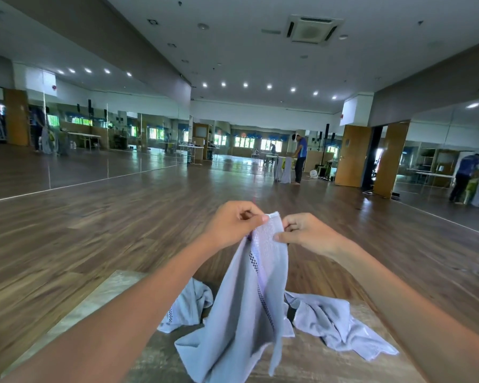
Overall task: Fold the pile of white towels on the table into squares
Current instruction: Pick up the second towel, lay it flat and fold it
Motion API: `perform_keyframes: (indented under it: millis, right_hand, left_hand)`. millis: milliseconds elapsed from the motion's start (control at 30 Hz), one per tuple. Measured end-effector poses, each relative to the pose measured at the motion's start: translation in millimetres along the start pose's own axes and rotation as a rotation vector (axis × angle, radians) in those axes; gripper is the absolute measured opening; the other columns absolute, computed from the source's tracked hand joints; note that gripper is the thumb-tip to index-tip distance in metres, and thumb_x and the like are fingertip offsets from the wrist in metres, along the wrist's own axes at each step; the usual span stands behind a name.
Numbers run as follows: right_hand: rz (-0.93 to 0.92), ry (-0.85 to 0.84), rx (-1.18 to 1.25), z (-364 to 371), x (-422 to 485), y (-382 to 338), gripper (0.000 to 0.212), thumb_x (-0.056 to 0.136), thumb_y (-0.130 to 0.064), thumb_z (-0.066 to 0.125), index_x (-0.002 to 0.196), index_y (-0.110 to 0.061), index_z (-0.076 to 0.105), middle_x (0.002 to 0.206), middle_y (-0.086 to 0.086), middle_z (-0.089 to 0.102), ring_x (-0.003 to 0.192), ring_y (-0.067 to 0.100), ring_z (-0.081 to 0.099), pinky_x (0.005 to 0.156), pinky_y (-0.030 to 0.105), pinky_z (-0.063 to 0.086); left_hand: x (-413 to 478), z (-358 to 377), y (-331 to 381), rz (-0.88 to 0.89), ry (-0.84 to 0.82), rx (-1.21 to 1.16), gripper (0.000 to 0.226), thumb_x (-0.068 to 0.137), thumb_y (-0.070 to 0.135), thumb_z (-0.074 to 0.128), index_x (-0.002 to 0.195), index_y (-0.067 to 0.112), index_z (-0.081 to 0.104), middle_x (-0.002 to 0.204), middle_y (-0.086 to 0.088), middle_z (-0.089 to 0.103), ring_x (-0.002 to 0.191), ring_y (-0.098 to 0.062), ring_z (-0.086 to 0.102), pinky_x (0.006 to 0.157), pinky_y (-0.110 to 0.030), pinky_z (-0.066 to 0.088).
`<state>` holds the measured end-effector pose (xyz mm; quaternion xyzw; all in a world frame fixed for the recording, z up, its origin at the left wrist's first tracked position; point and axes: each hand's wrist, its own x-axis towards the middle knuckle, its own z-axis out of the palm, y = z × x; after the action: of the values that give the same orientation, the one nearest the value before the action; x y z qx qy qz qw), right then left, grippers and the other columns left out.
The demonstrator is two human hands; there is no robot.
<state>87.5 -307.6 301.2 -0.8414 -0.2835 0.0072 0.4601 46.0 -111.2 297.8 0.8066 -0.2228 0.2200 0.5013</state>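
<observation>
A white towel [249, 308] with a dark checked stripe hangs lifted above the table [105, 294], its lower end trailing on the tabletop. My left hand [233, 223] pinches its top edge on the left side. My right hand [304, 233] pinches the same top edge on the right, close beside the left hand. Two more crumpled white towels lie on the table: one [188, 305] behind on the left, one [335, 324] on the right.
The table's far edge ends just behind the towels, with brown wooden floor [122, 217] beyond. A person [300, 157] stands at another table far across the hall. Mirrors line the left and right walls.
</observation>
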Motion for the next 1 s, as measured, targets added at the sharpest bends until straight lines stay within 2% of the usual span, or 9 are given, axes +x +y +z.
perform_keyframes:
  millis: [167,267,400,500,567,667,767,900,1000]
  right_hand:
    - [0.064,-0.075,-0.061,6,-6,14,0.011,0.081,-0.013,0.073,0.074,-0.011,0.064,0.08,0.006,0.067,0.077,0.017,0.058,0.074,0.031,0.043]
    - [0.079,-0.062,-0.032,4,-10,18,0.012,0.082,-0.013,0.071,0.076,-0.008,0.062,0.081,0.014,0.063,0.077,0.02,0.053,0.073,0.033,0.038]
    - [-0.013,0.042,0.011,-5,-9,3,0.01,0.085,-0.007,0.066,0.077,-0.011,0.063,0.083,0.01,0.068,0.079,0.017,0.06,0.077,0.033,0.045]
    - [-0.061,0.056,0.017,-10,-5,-7,0.008,0.085,-0.008,0.067,0.079,-0.012,0.065,0.086,0.01,0.07,0.082,0.017,0.063,0.082,0.032,0.047]
    - [-0.047,0.032,0.017,-14,-6,-8,0.007,0.086,-0.011,0.067,0.081,-0.008,0.063,0.085,0.01,0.069,0.079,0.016,0.063,0.076,0.028,0.048]
    - [-0.004,-0.014,-0.072,-16,-12,3,0.017,0.085,-0.014,0.07,0.085,0.002,0.062,0.085,0.015,0.067,0.077,0.017,0.061,0.072,0.03,0.047]
    - [0.066,-0.061,-0.164,-19,-20,20,0.022,0.084,-0.015,0.07,0.09,0.005,0.065,0.09,0.018,0.07,0.08,0.018,0.062,0.073,0.032,0.047]
    - [0.122,-0.06,-0.216,-37,-30,27,0.021,0.084,-0.016,0.07,0.088,0.005,0.067,0.087,0.018,0.068,0.078,0.019,0.059,0.073,0.035,0.043]
    - [0.142,-0.027,-0.277,-58,-32,16,0.015,0.085,-0.019,0.069,0.089,-0.004,0.071,0.093,0.012,0.072,0.084,0.019,0.065,0.078,0.034,0.049]
  left_hand:
    - [5,-12,8,-0.056,0.059,-0.023,0.011,0.09,0.022,0.063,0.088,0.011,0.065,0.087,-0.014,0.072,0.076,-0.012,0.062,0.074,-0.022,0.046]
    - [6,-21,10,-0.042,0.006,-0.023,0.013,0.09,0.017,0.062,0.1,0.009,0.065,0.084,-0.011,0.07,0.073,-0.01,0.063,0.071,-0.021,0.048]
    - [9,-25,10,-0.007,-0.092,0.034,0.03,0.089,0.02,0.065,0.118,0.014,0.062,0.077,-0.02,0.061,0.074,-0.017,0.056,0.077,-0.028,0.045]
    - [12,-26,15,0.053,-0.101,0.044,0.011,0.088,0.024,0.066,0.092,0.015,0.072,0.069,-0.019,0.061,0.064,-0.014,0.051,0.065,-0.026,0.041]
    - [12,-31,22,0.076,-0.05,0.096,0.02,0.09,0.025,0.063,0.08,0.009,0.069,0.062,-0.011,0.054,0.054,-0.01,0.044,0.056,-0.022,0.036]
    - [14,-42,27,0.077,0.023,0.138,0.025,0.092,0.029,0.059,0.089,0.006,0.069,0.082,-0.02,0.066,0.071,-0.027,0.059,0.07,-0.033,0.049]
    - [14,-55,28,0.044,0.067,0.153,0.024,0.093,0.029,0.056,0.097,0.01,0.069,0.096,-0.01,0.069,0.092,-0.022,0.064,0.086,-0.034,0.05]
    - [14,-76,23,-0.037,0.14,0.108,0.024,0.093,0.026,0.056,0.098,0.006,0.067,0.1,-0.01,0.068,0.099,-0.024,0.062,0.083,-0.025,0.047]
    - [13,-92,15,-0.068,0.161,0.151,0.016,0.091,0.025,0.06,0.093,0.011,0.066,0.094,-0.012,0.069,0.095,-0.025,0.063,0.078,-0.02,0.045]
